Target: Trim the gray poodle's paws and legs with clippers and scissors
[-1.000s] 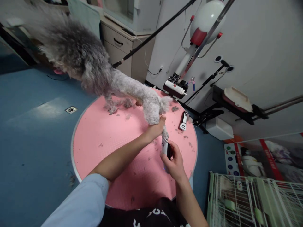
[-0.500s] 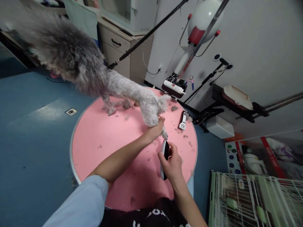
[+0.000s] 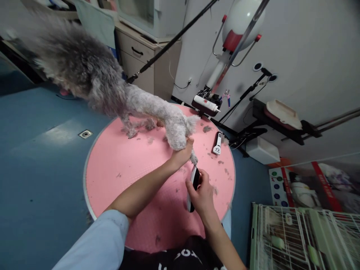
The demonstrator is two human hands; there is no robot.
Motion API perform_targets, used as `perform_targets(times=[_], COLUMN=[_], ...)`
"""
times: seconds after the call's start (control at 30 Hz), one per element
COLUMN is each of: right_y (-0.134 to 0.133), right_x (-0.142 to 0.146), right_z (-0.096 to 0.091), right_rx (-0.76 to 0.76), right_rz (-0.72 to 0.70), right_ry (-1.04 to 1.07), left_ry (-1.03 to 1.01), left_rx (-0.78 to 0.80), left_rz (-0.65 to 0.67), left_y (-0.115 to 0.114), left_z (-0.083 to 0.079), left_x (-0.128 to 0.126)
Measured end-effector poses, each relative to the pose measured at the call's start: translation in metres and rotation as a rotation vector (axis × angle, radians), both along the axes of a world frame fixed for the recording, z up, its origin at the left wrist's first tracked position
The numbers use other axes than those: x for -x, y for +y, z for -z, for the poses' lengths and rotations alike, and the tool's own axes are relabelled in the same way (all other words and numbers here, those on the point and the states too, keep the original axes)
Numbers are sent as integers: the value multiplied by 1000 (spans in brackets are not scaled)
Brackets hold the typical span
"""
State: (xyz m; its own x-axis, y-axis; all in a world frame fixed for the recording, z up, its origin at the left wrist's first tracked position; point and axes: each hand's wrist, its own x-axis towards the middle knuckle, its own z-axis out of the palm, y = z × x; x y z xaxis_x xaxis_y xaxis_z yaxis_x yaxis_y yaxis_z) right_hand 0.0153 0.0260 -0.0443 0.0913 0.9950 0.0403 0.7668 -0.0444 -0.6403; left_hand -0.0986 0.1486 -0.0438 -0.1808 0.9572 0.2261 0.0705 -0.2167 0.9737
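Observation:
A grey curly dog stands on a round pink grooming table, its head to the left and its clipped hindquarters to the right. My left hand is wrapped round the dog's hind leg, just above the paw. Just below that paw, my right hand grips a black and white hair clipper with its head pointing up at the paw. Clumps of cut fur lie scattered on the pink surface.
A second clipper lies near the table's far right edge. A black leash runs from the dog's neck up to a metal arm. A dryer on a stand, a cabinet and a wire cage surround the table.
My right hand has drawn the clipper down and a little left, away from the paw. The left hand keeps its hold on the leg. The view has shifted slightly.

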Motion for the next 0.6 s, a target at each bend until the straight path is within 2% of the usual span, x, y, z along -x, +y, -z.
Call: perform_targets(times=[0.33,0.6], right_y=[5,5], right_x=[7,6], right_z=[2,0], right_rx=[-28,-30], right_rz=[15,-8], right_ry=[1,-23], left_ry=[32,53], left_rx=[-9,0], left_rz=[-22,54], left_y=[-1,1], left_z=[-1,2], left_x=[2,2])
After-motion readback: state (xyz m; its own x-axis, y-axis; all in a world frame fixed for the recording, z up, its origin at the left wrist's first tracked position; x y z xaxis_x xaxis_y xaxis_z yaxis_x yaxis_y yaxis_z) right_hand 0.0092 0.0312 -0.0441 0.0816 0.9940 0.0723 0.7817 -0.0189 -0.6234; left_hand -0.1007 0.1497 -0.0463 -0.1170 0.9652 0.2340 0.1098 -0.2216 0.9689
